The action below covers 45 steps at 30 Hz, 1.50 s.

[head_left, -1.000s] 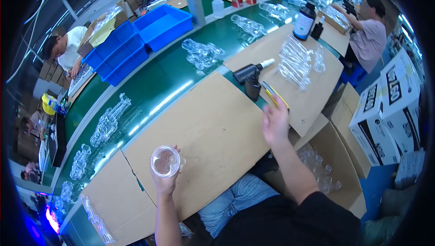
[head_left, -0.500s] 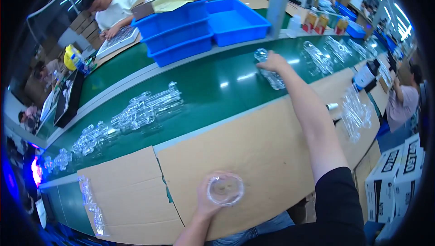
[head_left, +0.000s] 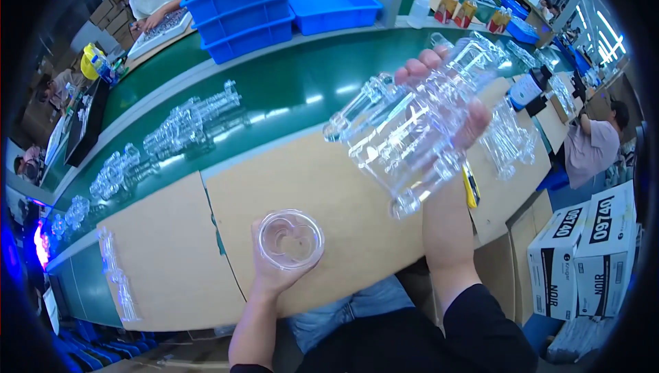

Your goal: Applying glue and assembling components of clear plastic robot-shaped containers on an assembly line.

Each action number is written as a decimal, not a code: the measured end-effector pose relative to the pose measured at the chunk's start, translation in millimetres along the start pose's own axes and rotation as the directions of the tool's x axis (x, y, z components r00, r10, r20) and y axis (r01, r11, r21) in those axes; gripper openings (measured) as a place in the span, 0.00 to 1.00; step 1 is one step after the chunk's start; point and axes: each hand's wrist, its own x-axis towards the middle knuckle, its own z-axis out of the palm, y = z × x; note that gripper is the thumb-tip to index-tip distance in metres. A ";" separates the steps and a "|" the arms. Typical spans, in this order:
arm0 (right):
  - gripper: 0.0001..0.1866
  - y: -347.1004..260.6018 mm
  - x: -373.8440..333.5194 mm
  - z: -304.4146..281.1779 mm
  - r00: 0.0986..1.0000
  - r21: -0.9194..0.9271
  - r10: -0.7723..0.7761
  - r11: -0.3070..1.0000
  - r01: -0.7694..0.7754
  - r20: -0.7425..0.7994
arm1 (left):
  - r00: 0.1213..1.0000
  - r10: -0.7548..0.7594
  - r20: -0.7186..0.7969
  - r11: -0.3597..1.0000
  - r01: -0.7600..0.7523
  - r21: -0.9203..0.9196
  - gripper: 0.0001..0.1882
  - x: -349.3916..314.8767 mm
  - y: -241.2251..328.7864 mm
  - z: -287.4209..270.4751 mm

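Note:
My left hand (head_left: pixel 269 271) is wrapped round a transparent round cup (head_left: pixel 291 239), held mouth up over the brown cardboard (head_left: pixel 343 188). My right hand (head_left: pixel 475 124) grips a large transparent plastic piece (head_left: pixel 405 136), an open frame with knobbed corners and thin bars. It is lifted in front of me above the cardboard, with my fingers at its far side and my thumb at its near right side. The rest of that hand shows only partly through the plastic.
Similar transparent pieces (head_left: pixel 189 126) lie along the green conveyor belt (head_left: pixel 288 105). A yellow cutter (head_left: pixel 471 184) and another transparent piece (head_left: pixel 508 141) rest at the right. Stacked blue bins (head_left: pixel 240 23) stand beyond the belt; white boxes (head_left: pixel 559 263) sit at the right. Other people work nearby.
My right hand has come back from the belt, bringing the transparent piece up toward me. My left hand with the cup appears higher and further left; the whole view has shifted.

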 end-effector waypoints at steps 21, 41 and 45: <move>0.37 -42.3 -108.4 101.2 0.996 -0.106 0.016 0.994 -0.006 0.092 | 0.934 0.358 -0.009 0.920 -0.351 0.174 0.28 -64.5 45.2 57.9; 0.36 -22.9 -110.6 101.7 0.984 -0.070 0.106 0.993 -0.097 0.140 | 0.942 0.314 0.118 0.898 -0.335 0.284 0.23 -55.8 52.6 51.2; 0.36 -24.2 -110.2 100.0 0.984 -0.070 0.112 0.992 -0.103 0.137 | 0.935 0.334 0.123 0.889 -0.356 0.289 0.23 -55.9 51.8 52.4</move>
